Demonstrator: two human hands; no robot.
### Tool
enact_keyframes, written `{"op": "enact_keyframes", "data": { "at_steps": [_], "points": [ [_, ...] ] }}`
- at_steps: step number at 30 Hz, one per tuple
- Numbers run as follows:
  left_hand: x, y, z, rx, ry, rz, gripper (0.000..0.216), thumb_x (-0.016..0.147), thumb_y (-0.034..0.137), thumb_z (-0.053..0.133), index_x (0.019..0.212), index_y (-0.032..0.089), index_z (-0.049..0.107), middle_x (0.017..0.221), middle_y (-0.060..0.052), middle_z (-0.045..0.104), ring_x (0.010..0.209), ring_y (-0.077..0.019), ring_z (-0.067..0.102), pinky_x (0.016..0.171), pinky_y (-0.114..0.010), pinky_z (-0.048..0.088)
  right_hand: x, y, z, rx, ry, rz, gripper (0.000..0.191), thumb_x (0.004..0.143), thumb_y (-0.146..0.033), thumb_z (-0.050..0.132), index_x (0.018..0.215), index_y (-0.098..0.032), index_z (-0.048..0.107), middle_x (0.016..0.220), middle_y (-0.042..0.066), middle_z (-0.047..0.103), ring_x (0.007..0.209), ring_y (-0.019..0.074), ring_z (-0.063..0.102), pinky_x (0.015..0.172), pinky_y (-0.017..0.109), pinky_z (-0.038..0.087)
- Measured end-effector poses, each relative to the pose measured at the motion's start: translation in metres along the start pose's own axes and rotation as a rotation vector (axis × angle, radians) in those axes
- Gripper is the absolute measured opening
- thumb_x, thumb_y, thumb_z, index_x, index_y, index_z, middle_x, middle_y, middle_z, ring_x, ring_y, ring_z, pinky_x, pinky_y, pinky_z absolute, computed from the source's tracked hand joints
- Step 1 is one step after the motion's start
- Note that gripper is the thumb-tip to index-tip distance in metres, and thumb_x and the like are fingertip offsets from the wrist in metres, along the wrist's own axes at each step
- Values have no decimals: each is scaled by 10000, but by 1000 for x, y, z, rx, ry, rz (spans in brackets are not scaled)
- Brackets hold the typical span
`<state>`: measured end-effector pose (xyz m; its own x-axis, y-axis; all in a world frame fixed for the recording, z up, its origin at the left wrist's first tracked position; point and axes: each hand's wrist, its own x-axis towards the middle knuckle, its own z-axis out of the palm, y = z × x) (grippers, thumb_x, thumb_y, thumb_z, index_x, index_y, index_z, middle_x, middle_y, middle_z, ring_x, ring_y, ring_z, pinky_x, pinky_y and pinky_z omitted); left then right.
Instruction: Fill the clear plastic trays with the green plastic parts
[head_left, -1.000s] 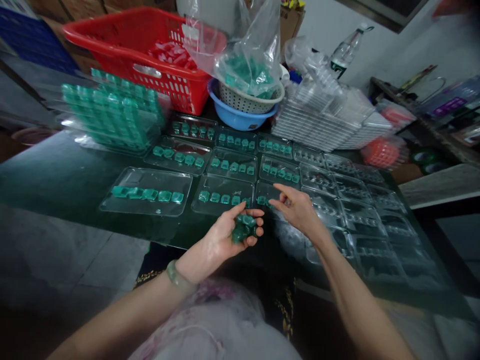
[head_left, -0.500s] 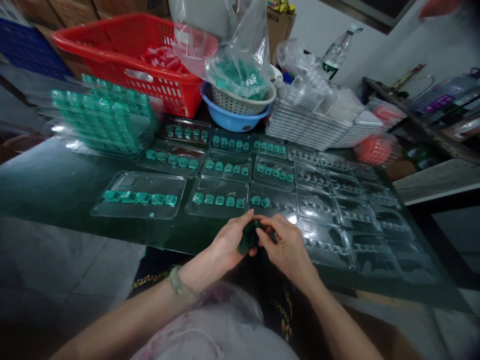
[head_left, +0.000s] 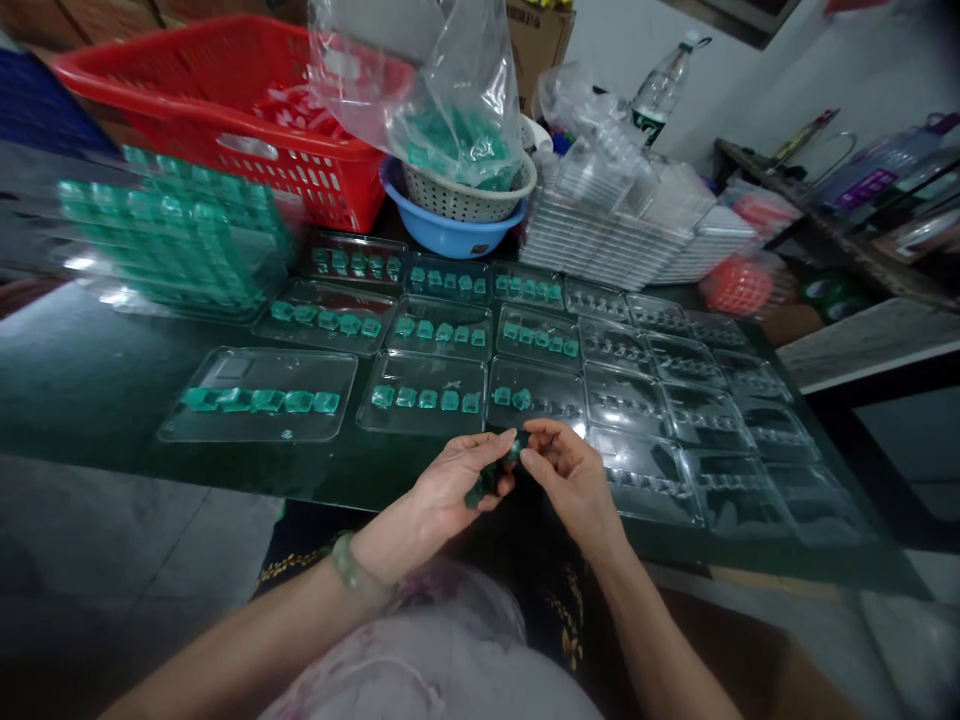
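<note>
My left hand (head_left: 450, 485) is cupped round a small heap of green plastic pieces (head_left: 487, 480) at the table's near edge. My right hand (head_left: 566, 475) meets it from the right, its thumb and fingers pinched on one green piece at the top of the heap. Just beyond my hands lies a clear blister tray (head_left: 536, 395) holding two green pieces at its left end. The trays to its left, such as the clear tray (head_left: 424, 392), each hold a full row of green pieces.
Several empty clear trays (head_left: 675, 400) cover the right of the dark table. At the back stand a red basket (head_left: 217, 100), a blue bowl (head_left: 450, 235) with a colander and a bag of green pieces (head_left: 450, 135), a stack of filled trays (head_left: 172, 235), stacked empty trays (head_left: 622, 235) and a water bottle (head_left: 660, 85).
A second ago my right hand reached out over the tray with two pieces. It drew back to my left hand and now pinches a piece from the heap.
</note>
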<state>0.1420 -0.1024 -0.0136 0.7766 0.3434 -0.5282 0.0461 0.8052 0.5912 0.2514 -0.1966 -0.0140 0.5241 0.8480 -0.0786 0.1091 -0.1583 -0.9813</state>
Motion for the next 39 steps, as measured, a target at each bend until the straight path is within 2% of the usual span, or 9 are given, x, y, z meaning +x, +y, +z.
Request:
{"op": "enact_keyframes", "data": {
  "at_steps": [3, 11, 16, 20, 22, 28, 33, 39],
  "points": [
    [2, 2, 1, -67, 20, -37, 213, 617, 320, 655, 714, 143, 587, 630, 4, 520, 485, -61, 487, 372, -159, 252, -2, -4, -4, -120, -41, -97, 222, 722, -242, 560, 942, -213, 568, 761, -6, 528, 566, 73, 457, 525, 207, 378],
    [4, 7, 5, -54, -123, -108, 238, 673, 363, 598, 706, 130, 563, 608, -15, 508, 480, -81, 486, 352, -158, 229, -2, -13, -16, -358, -70, -174, 159, 741, -256, 543, 888, -207, 577, 690, -10, 544, 551, 85, 464, 506, 211, 376],
    [6, 12, 6, -111, -164, -127, 232, 684, 365, 582, 741, 142, 555, 686, -28, 517, 511, -72, 478, 358, -154, 225, 3, -14, -21, -559, 54, -268, 122, 757, -267, 514, 837, -196, 573, 681, 1, 556, 559, 96, 481, 531, 223, 392],
    [6, 16, 3, -69, -168, -86, 275, 694, 383, 560, 826, 143, 585, 736, -26, 499, 514, -57, 457, 355, -156, 192, 27, -1, -35, -625, 198, -242, 188, 762, -309, 502, 883, -180, 566, 736, 29, 591, 603, 120, 525, 566, 244, 420],
    [4, 17, 0, -35, -151, -46, 288, 696, 385, 554, 844, 142, 596, 751, -29, 496, 519, -56, 453, 360, -161, 186, 41, 7, -42, -667, 227, -244, 219, 764, -320, 496, 897, -163, 570, 755, 45, 598, 628, 133, 538, 580, 253, 425],
    [-3, 18, -10, 77, -73, 37, 283, 690, 382, 552, 846, 155, 611, 728, -21, 491, 512, -67, 459, 368, -173, 164, 66, 19, -46, -836, 98, -313, 212, 778, -289, 472, 883, -157, 600, 791, 56, 607, 674, 145, 544, 617, 260, 411],
    [-6, 22, -13, 138, -34, 96, 289, 700, 390, 533, 838, 150, 615, 716, -27, 503, 507, -79, 468, 367, -179, 167, 68, 15, -42, -1019, -1, -337, 192, 798, -242, 447, 867, -177, 615, 815, 51, 606, 716, 147, 545, 652, 252, 388],
    [0, 17, -6, 191, -12, 95, 286, 695, 354, 533, 893, 161, 606, 709, -20, 518, 469, -68, 470, 362, -170, 190, 66, 7, -39, -1185, -46, -312, 206, 808, -261, 430, 867, -196, 616, 809, 50, 608, 712, 147, 551, 638, 244, 378]
  ]
}}
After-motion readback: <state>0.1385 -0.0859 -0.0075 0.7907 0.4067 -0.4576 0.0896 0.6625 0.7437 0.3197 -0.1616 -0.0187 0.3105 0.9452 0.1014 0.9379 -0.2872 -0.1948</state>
